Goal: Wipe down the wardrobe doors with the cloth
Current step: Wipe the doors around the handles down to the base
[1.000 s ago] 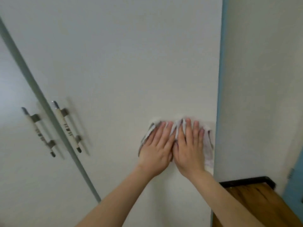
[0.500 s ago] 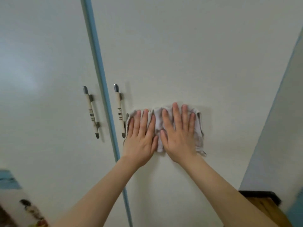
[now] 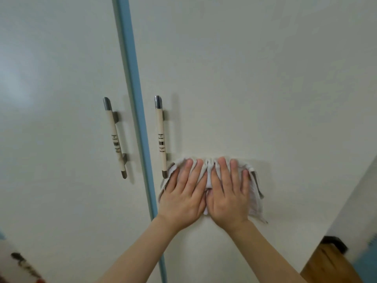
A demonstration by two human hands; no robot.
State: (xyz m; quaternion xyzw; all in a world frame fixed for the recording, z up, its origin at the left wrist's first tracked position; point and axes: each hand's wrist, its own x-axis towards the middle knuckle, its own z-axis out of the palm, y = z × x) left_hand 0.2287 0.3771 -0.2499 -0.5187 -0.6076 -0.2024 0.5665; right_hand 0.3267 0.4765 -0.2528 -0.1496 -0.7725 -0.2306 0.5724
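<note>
Soft, even indoor light falls on the doors, with a pale sheen on the left door. The handles cast faint shadows rightward. The wide lens bows the blue strip; bottom corners smear, perhaps from motion.

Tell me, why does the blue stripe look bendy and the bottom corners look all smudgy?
Head view: the wide-angle lens likely bends the blue stripe; head view: the wooden top at bottom right and the dark marks at bottom left are smeared with blur; head view: a soft pale glare sits on the left door, while the left hand, right hand and cloth look sharp.
</note>
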